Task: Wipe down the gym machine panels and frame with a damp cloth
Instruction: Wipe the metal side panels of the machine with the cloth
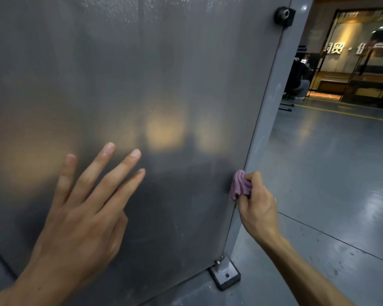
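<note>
A large frosted grey panel (124, 80) of the gym machine fills the left and middle of the view. Its grey metal frame post (272, 102) runs down the right edge to a bolted foot plate (226, 276). My left hand (82, 213) lies flat against the panel with its fingers spread and straight. My right hand (258, 206) grips a bunched purple cloth (240, 185) and holds it against the panel's right edge where it meets the post.
A black knob (284, 15) sticks out near the top of the post. A glossy grey floor (332, 173) with yellow lines stretches to the right. Far back, a person (299, 80) sits near glass doors (363, 58).
</note>
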{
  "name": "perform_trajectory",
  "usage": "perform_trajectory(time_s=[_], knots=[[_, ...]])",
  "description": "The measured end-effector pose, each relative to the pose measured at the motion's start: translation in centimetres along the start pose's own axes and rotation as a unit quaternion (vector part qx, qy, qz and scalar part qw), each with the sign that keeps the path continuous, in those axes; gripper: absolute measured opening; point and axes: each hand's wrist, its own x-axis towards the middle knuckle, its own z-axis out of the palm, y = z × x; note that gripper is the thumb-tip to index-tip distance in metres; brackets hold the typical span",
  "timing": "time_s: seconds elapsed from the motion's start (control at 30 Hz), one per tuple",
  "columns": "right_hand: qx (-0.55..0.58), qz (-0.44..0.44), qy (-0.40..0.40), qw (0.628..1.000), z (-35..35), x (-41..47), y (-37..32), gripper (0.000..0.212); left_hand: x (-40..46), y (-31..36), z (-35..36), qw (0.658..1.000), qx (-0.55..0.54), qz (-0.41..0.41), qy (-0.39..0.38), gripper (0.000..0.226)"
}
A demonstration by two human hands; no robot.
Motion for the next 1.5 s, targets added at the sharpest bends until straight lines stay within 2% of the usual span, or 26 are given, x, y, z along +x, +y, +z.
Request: perform_trajectory(time_s=[0.07, 0.17, 0.3, 0.53, 0.7, 0.8, 0.93, 1.03, 1.1, 1.17, 1.3, 1.4, 1.5], knots=[[-0.011, -0.011, -0.007, 1.0, -0.3, 0.0, 0.0, 0.037, 0.0, 0.1, 0.0, 1.0, 0.001, -0.002, 0.002, 0.059], [-0.008, -0.044, 0.028, 0.999, -1.2, 1.6, -1.1, 0.026, 0.0, 0.2, 0.0, 1.0, 0.001, -0.002, 0.004, 0.06], [0.011, -0.054, 0.053, 0.997, -1.1, 2.3, -1.6, 0.023, -0.1, 0.0, 0.1, 1.0, 0.007, 0.003, 0.004, 0.061], [-0.001, 0.04, -0.014, 0.999, 1.0, -1.4, 1.8, 0.036, 0.0, 0.2, 0.2, 1.0, 0.008, 0.0, 0.007, 0.06], [0.034, 0.075, 0.026, 0.996, 1.9, -1.8, 0.1, 0.032, 0.0, 0.1, 0.1, 1.0, 0.007, 0.003, 0.003, 0.06], [0.074, 0.038, 0.022, 0.996, 2.8, -2.7, -2.1, 0.034, 0.1, 0.1, 0.1, 1.0, 0.009, 0.002, 0.001, 0.06], [0.056, -0.024, -0.037, 0.997, 2.8, -3.3, -2.5, 0.032, 0.0, 0.1, 0.2, 1.0, 0.007, 0.0, 0.001, 0.061], [0.039, 0.028, -0.031, 0.998, 1.7, -2.6, -0.1, 0.036, 0.0, 0.0, 0.1, 1.0, 0.007, 0.004, 0.001, 0.06], [0.034, 0.085, -0.009, 0.996, 1.1, -2.0, 1.2, 0.034, 0.0, -0.1, 0.0, 1.0, 0.004, 0.005, -0.001, 0.061], [0.033, 0.104, 0.003, 0.994, 1.2, -2.0, 1.0, 0.032, 0.0, -0.1, -0.1, 1.0, -0.001, 0.006, -0.006, 0.063], [0.096, 0.053, -0.018, 0.994, 2.8, -3.3, -3.1, 0.042, 0.0, -0.2, -0.1, 1.0, -0.002, 0.013, -0.011, 0.065], [0.073, -0.009, -0.054, 0.996, 3.4, -4.1, -4.3, 0.042, 0.0, -0.1, 0.0, 1.0, -0.003, 0.009, -0.006, 0.063], [0.05, 0.009, -0.055, 0.997, 2.7, -3.5, -2.4, 0.042, 0.0, -0.2, -0.2, 1.0, -0.006, 0.009, -0.005, 0.064]])
